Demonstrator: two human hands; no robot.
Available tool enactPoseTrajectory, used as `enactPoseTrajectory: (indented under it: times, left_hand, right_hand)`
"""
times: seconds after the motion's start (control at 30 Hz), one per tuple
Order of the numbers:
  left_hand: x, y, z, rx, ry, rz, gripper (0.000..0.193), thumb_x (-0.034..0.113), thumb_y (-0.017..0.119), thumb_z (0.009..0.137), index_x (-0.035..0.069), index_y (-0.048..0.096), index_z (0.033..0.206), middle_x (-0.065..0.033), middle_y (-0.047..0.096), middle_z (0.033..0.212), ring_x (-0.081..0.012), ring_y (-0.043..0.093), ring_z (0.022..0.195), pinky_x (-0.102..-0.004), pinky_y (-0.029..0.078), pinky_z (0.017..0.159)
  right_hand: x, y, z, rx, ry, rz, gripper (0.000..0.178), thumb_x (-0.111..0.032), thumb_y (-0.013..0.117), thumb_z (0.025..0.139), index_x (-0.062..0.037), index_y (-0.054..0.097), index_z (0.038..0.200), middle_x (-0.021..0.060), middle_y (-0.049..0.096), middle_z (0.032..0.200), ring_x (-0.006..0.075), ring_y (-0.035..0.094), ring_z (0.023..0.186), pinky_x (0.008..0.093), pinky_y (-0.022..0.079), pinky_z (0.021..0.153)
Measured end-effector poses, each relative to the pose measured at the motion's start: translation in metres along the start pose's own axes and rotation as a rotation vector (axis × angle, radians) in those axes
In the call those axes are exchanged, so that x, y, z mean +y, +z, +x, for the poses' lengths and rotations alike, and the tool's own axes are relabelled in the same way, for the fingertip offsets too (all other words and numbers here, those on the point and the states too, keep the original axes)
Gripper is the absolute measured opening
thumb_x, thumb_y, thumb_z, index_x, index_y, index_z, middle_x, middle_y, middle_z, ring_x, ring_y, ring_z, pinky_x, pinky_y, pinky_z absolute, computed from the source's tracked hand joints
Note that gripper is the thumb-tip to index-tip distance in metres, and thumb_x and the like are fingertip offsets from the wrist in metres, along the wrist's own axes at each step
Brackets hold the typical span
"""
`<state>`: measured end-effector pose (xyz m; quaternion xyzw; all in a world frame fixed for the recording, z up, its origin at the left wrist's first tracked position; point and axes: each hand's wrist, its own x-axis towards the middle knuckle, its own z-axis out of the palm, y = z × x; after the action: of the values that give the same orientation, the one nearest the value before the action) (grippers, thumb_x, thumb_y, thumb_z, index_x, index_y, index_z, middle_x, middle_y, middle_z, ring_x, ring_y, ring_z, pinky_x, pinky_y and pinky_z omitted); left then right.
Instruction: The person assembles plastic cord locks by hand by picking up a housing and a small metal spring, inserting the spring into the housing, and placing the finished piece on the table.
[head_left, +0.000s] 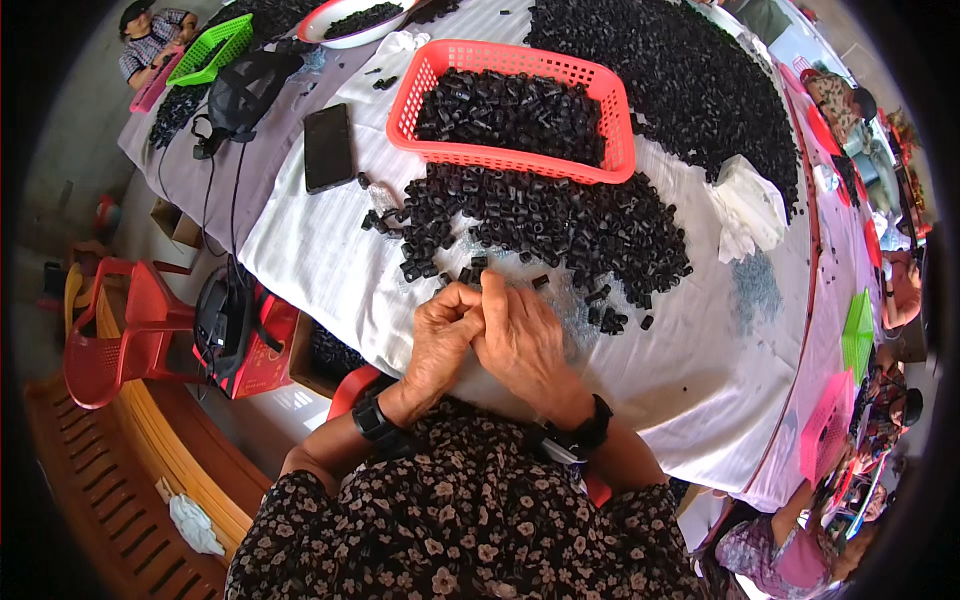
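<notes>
My left hand (441,338) and my right hand (523,341) meet at the near edge of the table, fingers pinched together. Whatever sits between the fingertips is hidden or too small to name. Just beyond them spreads a loose pile of small black plastic parts (560,220), short and tube-like. Thin clear pieces (577,312) lie among the parts beside my right hand. Behind that pile stands a red perforated basket (520,170), holding many more of the black parts.
A black phone (329,148) lies left of the basket. A huge heap of black parts (680,80) covers the far right, near a crumpled white bag (748,205) and small pale pieces (756,290). A red chair (135,320) stands left. Other people sit around the tables.
</notes>
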<state>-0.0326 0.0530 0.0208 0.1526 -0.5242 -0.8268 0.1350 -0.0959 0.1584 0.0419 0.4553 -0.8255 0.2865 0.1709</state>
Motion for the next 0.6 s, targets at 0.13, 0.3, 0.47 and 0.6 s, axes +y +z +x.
enactPoseTrajectory:
  times: [0.13, 0.3, 0.47, 0.6]
  left_hand:
    - [0.009, 0.004, -0.004, 0.047, -0.102, 0.180, 0.008, -0.002, 0.054, 0.086, 0.000, 0.061, 0.083, 0.0011, 0.059, 0.075, -0.0045, 0.050, 0.067, -0.0194, 0.043, 0.062]
    - [0.011, 0.006, -0.005, 0.069, -0.089, 0.204, 0.006, 0.000, 0.056, 0.086, -0.001, 0.061, 0.082, 0.0010, 0.059, 0.074, -0.0043, 0.050, 0.065, -0.0196, 0.042, 0.058]
    - [0.011, 0.003, -0.005, 0.028, -0.096, 0.230, 0.006, 0.001, 0.056, 0.086, -0.001, 0.061, 0.082, 0.0004, 0.060, 0.074, -0.0049, 0.051, 0.066, -0.0204, 0.043, 0.059]
    - [0.018, -0.001, 0.003, -0.075, -0.032, 0.332, 0.004, 0.003, 0.058, 0.086, 0.000, 0.061, 0.087, 0.0004, 0.061, 0.075, -0.0046, 0.053, 0.067, -0.0205, 0.044, 0.060]
  right_hand:
    - [0.001, 0.001, -0.004, -0.039, -0.037, -0.069, 0.053, -0.008, 0.062, 0.072, 0.0032, 0.043, 0.120, 0.0091, 0.053, 0.076, 0.0242, 0.054, 0.069, 0.0346, 0.046, 0.059]
    - [0.001, 0.001, -0.005, -0.022, -0.032, -0.033, 0.046, -0.012, 0.059, 0.075, 0.0025, 0.044, 0.116, 0.0063, 0.051, 0.073, 0.0205, 0.053, 0.068, 0.0317, 0.045, 0.056]
    - [0.003, 0.003, -0.007, 0.010, -0.072, -0.024, 0.039, -0.009, 0.060, 0.074, 0.0012, 0.046, 0.109, 0.0056, 0.053, 0.072, 0.0198, 0.053, 0.065, 0.0303, 0.046, 0.054]
    - [0.005, -0.007, -0.002, -0.027, -0.035, 0.038, 0.044, -0.010, 0.063, 0.075, 0.0026, 0.044, 0.113, 0.0088, 0.056, 0.076, 0.0235, 0.057, 0.069, 0.0325, 0.048, 0.059]
